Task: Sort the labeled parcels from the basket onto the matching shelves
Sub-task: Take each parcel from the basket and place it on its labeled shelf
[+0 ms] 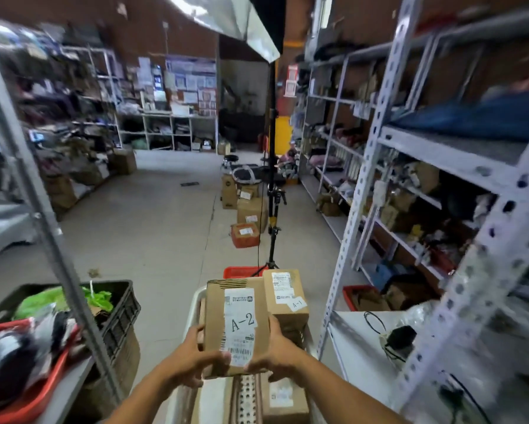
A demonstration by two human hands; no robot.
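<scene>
I've got the A-2 box [237, 325] up in both hands now, lifted clear above the basket [195, 304], label facing me. My left hand [192, 361] wraps its near left corner, fingers curled round the edge; my right hand [275, 351] clamps the right side, thumb across the front by the barcode. Firm two-handed hold, box roughly upright.

Progress? Early to middling, I'd judge. This parcel is out of the basket but not shelved. Just behind it, touching, sits the A-1 box [286, 296], still waiting in the basket. Below my wrists there's another labelled box [283, 399], its tag too blurred for me to read. So at least two more to go after this one, maybe more hidden underneath.

The right rack [376, 139] stands just beside me, and the left rack [42, 215] has a black crate [119, 313] on it. I can't make out any A-2 marker on either from here, so finding the matching shelf is what's left before this box goes down.
</scene>
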